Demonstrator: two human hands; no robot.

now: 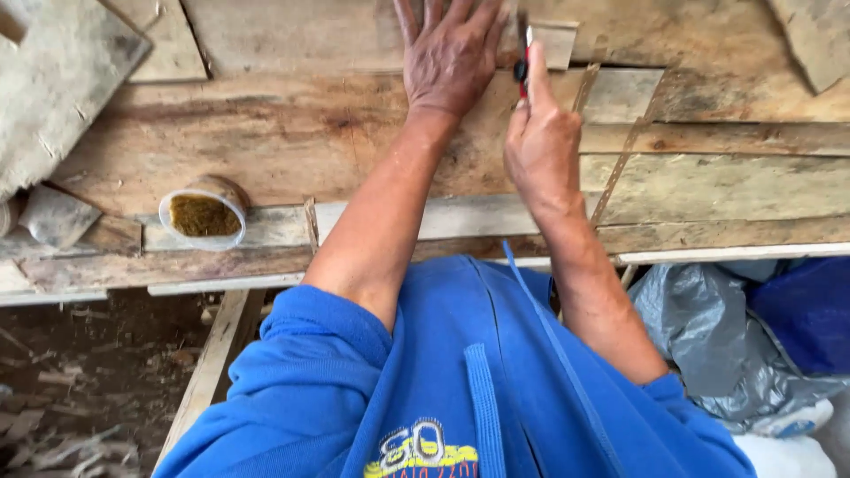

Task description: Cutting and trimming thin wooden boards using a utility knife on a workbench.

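- Hands first: we are pressing our left hand (452, 53) flat, fingers spread, on the rough wooden bench top (292, 142), and we are clenching our right hand (542, 146) around a slim red-and-black tool (524, 66), which is standing upright just right of the left hand's fingers, near the far edge of the view.
- Slipping is what we are judging as the main risk: the tool's tip is working right beside the flat hand, so a jerk sideways could be catching those fingers.
- Uneven planks are lying under both hands, with gaps and raised edges, so we are thinking the tip could be snagging or skidding along the grain.
- Thin wooden strips (620, 155) are lying loose beside the right wrist, and a sweep of the forearm could be knocking them off the near edge.
- White tub (204, 215) of yellowish-brown stuff is sitting open near the bench's front edge, well apart from both hands; a bump to the planks could be tipping it.
- Fingertips of the left hand are running out of the picture, and the tool's tip is blurring, so we are not telling whether it is a blade or a marker.
- Whatever the tool is touching is staying hidden behind the hands.
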